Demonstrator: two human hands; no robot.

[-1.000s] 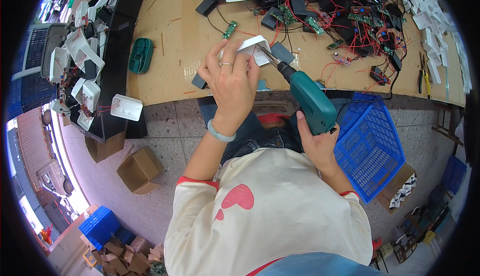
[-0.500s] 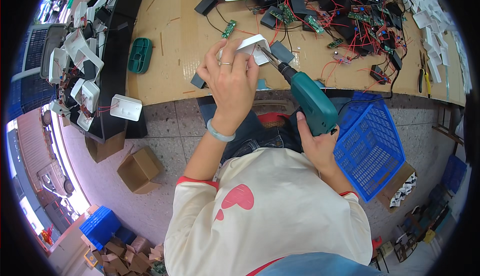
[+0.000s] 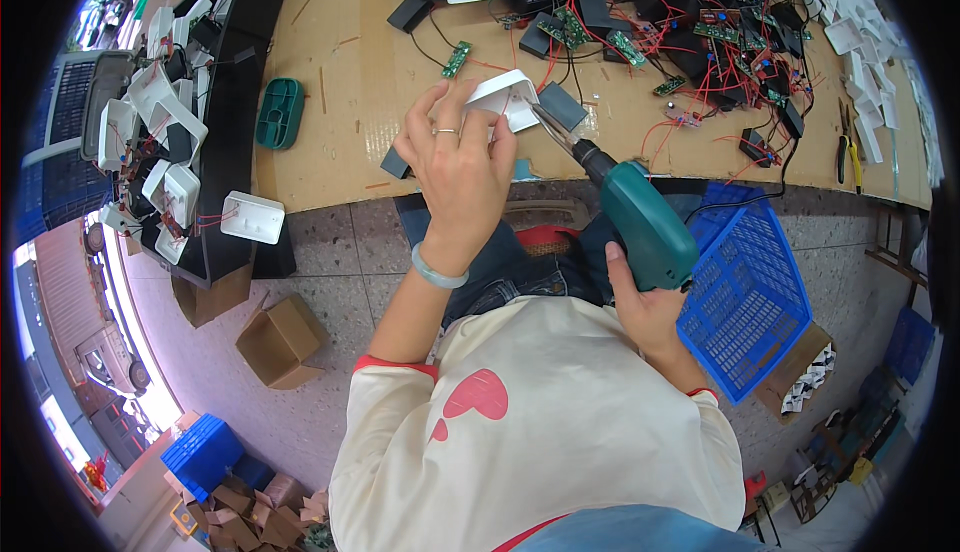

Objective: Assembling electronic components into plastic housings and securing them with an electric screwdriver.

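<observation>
My right hand (image 3: pixel 646 310) grips the handle of a green power screwdriver (image 3: pixel 648 220), its long metal tip pointing up and left at the edge of a white plastic housing (image 3: pixel 515 92). My left hand (image 3: pixel 455 157) is closed on the near left side of that housing, fingers bent over it and partly hiding it. The housing is tilted with its hollow side showing. A black box-shaped part (image 3: pixel 562 107) lies right behind the driver tip. A small green circuit board (image 3: pixel 457 59) with wires rests just beyond my left fingers.
Black parts, circuit boards and tangled red wires (image 3: pixel 700 62) pile up at the far right, with white housings (image 3: pixel 868 92) beyond. Pliers (image 3: pixel 853 157) lie near the right edge. A green tray (image 3: pixel 279 112) sits left, beside a black bin (image 3: pixel 235 82) of wired housings. A blue basket (image 3: pixel 750 292) stands below right.
My right hand and the power screwdriver have shifted slightly right and toward me, drawing the tip back from inside the white housing. My left hand stays nearly still on the housing.
</observation>
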